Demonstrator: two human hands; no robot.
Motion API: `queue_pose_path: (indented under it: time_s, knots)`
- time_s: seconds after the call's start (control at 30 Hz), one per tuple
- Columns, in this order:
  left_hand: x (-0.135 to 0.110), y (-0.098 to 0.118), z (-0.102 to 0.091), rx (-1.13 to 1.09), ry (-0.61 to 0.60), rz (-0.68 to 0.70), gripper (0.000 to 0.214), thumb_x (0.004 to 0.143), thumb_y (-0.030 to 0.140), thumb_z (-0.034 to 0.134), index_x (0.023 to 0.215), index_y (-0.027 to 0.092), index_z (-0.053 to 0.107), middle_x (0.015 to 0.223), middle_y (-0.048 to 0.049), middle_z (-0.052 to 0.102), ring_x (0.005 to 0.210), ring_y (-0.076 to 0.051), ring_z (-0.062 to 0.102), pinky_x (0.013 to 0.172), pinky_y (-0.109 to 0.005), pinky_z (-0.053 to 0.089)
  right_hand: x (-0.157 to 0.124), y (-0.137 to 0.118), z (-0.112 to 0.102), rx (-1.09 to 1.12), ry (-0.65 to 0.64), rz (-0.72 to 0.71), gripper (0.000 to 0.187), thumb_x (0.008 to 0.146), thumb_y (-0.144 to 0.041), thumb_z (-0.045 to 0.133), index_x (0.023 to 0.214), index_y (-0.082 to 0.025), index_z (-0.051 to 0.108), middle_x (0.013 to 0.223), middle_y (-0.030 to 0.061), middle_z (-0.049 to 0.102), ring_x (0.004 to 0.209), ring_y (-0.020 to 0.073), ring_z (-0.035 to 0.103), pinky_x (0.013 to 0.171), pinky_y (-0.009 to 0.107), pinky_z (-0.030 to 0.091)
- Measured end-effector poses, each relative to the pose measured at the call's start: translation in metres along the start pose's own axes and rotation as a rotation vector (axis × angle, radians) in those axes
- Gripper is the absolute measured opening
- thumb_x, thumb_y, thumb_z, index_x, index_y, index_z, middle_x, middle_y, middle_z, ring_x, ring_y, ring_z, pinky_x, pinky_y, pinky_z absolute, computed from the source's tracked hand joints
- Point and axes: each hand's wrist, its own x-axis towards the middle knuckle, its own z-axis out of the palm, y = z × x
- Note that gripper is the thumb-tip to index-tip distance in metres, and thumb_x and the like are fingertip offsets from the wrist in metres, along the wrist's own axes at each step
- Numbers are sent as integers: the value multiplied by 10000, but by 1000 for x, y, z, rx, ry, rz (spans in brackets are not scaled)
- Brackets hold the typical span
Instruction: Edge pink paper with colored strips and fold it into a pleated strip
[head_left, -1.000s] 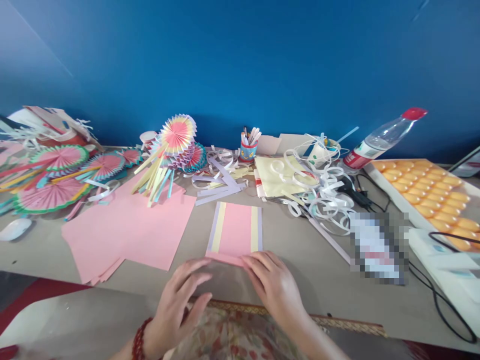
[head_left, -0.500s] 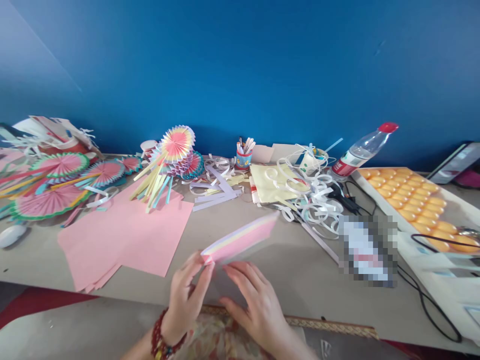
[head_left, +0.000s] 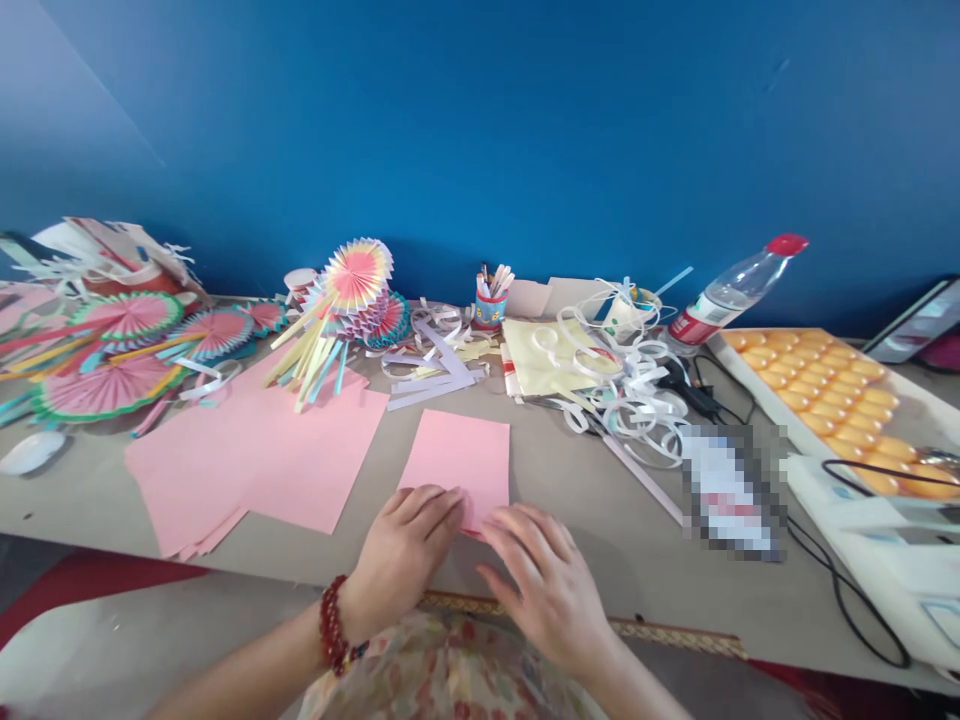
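Observation:
A pink sheet of paper lies on the table in front of me, its near edge by my fingers. My left hand, with a red bead bracelet at the wrist, is closed over the paper's near left part; its thumb is hidden. At the near right corner, my right hand has its fingertips against the edge. Its thumb stands apart from the other fingers, so this hand is open. Left of the sheet is a stack of larger pink paper.
Folded paper rosettes with paper strips stand behind the stack. Curled white strips and yellow paper lie beyond the sheet. A pencil cup, a plastic bottle, a white mouse and cables surround the work area.
The pink paper, earlier a raised, narrow layered piece in my left hand, now shows its broad pink face on the table. My left hand has turned over it; my right hand has moved rightward.

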Motion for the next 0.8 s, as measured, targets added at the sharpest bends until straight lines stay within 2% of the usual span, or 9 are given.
queue_pose_path:
  time_s: [0.13,0.23,0.33,0.47,0.63,0.8]
  knots:
    - [0,0,4,4,-11,30,327,987,138,399,1256,138,586,1268,-111,607,1126,-246,532,913,-392,444,7,7,6,-34,-82,-29,204,967,-134,450,951,-189,645,912,59,673,879,191,597,806,325,445]
    - [-6,-7,5,49,-19,30,265,971,132,439,1161,151,622,1162,-111,624,1032,-241,554,851,-382,459,8,16,6,-5,-117,-2,229,980,-146,444,872,-190,640,862,49,653,831,180,579,773,302,439]
    - [-15,-15,3,94,-50,3,223,957,138,468,1110,168,628,1026,-91,617,911,-225,562,790,-367,462,5,25,3,45,-155,20,257,1000,-177,425,851,-188,634,857,45,651,823,179,570,746,292,437]
    - [-22,-22,1,89,-92,0,207,950,114,458,1069,166,619,1011,-82,600,930,-228,547,821,-373,465,2,33,3,95,-192,17,241,996,-175,433,861,-192,632,883,43,662,842,184,578,733,287,445]
    - [-20,-25,2,52,-129,-5,175,938,88,458,996,157,609,1011,-82,607,917,-234,542,816,-376,468,1,41,5,157,-242,46,190,981,-180,482,878,-195,641,897,46,669,841,187,584,733,290,448]
    - [-12,-33,0,-60,-127,-76,205,996,183,429,888,176,602,883,-56,612,822,-210,559,749,-350,456,1,49,5,219,-260,69,187,983,-233,507,887,-212,666,903,43,687,832,191,590,734,302,437]
